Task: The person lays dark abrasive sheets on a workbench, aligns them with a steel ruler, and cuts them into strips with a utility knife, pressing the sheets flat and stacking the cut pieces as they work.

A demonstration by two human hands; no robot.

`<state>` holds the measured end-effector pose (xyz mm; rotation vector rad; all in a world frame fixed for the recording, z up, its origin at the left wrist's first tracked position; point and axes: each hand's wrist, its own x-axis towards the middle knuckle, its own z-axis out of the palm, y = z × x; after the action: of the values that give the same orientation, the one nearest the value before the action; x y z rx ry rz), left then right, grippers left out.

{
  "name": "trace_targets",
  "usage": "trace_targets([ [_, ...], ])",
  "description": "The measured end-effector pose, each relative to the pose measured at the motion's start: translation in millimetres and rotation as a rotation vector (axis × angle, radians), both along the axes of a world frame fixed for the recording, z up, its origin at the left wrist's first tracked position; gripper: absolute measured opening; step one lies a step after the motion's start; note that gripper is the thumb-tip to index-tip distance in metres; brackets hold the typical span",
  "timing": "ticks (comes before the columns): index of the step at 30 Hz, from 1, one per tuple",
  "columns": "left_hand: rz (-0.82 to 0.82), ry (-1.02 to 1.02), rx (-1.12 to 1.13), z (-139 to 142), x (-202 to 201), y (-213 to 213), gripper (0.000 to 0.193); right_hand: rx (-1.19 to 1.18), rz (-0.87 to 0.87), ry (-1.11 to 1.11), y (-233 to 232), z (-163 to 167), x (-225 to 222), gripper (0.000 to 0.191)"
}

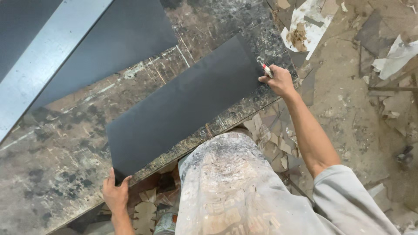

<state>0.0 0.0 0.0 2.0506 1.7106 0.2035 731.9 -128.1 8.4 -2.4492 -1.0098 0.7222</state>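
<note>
The right hand (278, 80) reaches out at about two o'clock, arm stretched nearly straight from a grey sleeve, fingers closed around a small marker (267, 70) with a red band; its tip rests at the right end of a long dark board (183, 106). The left hand (115, 193) sits at about seven o'clock, wrist bent upward, thumb and fingers spread and pressed against the board's near-left corner, gripping its edge rather than closed into a fist. The two hands are well apart, one at each end of the board. The board lies flat and slanted on a worn, paint-flecked table (52, 161), running from seven o'clock up toward one o'clock, its long near edge just beside the table's edge. At about eleven o'clock a second dark sheet (117, 39) lies on the table, with a long grey metal strip (48, 56) laid across it. Dusty trousers (226, 187) fill the six o'clock area. Torn paper and tile scraps (305, 26) litter the floor from one to four o'clock.
</note>
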Motion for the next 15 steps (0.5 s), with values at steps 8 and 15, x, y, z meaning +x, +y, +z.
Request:
trace_targets([
  [8, 0.001, -0.01, 0.034, -8, -10, -15, 0.078, -0.032, -0.033, 0.053, -3, 2, -10, 0.035],
  [15, -0.024, -0.037, 0.123, -14, -15, -12, 0.079, -0.02, 0.025, -0.002, 1, 2, -12, 0.039],
])
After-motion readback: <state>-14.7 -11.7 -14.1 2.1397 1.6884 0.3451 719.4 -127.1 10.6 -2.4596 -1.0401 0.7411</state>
